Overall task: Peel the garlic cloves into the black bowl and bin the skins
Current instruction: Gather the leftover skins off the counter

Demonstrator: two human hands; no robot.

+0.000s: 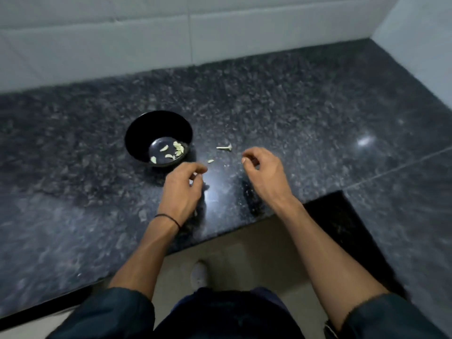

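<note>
Dark speckled granite counter (293, 106), black bowl (137, 135) on it, garlic stem (223, 148), small clove (210, 161) beside

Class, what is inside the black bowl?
Several pale peeled garlic cloves lie on the bottom of the black bowl. Its near rim covers the bottom's nearest edge, so anything there is hidden.

A single wide-angle camera sits on the person's head, looking forward and steeply down over the dark speckled surface (305, 106) toward the tiled wall (171, 33) behind. The left hand (182, 189) and right hand (265, 172) fall mid-frame, fairly near the lens; the floor (244, 253) shows below the surface's near edge.
</note>
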